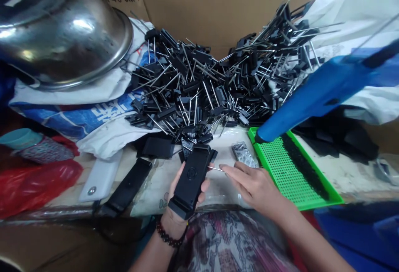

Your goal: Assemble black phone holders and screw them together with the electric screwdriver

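My left hand (173,189) is wrapped round a black plastic bracket (190,176), a long flat piece with a raised lip at each end and a round mark on its face. It is tilted, with its far end towards the pile. My right hand (257,185) pinches a thin metal rod (216,169) between thumb and fingers. The rod's far end meets the right side of the bracket; whether it is inside cannot be made out. A second long black piece (129,187) lies on the table to the left of my left hand.
Behind my hands is a heap of black parts with metal rods (199,85). A blue electric screwdriver (311,93) hangs over a green tray (335,199) of small dark pieces. A bag of metal bits (245,154), a white power bank (101,176) and a metal bowl (71,35) are also around.
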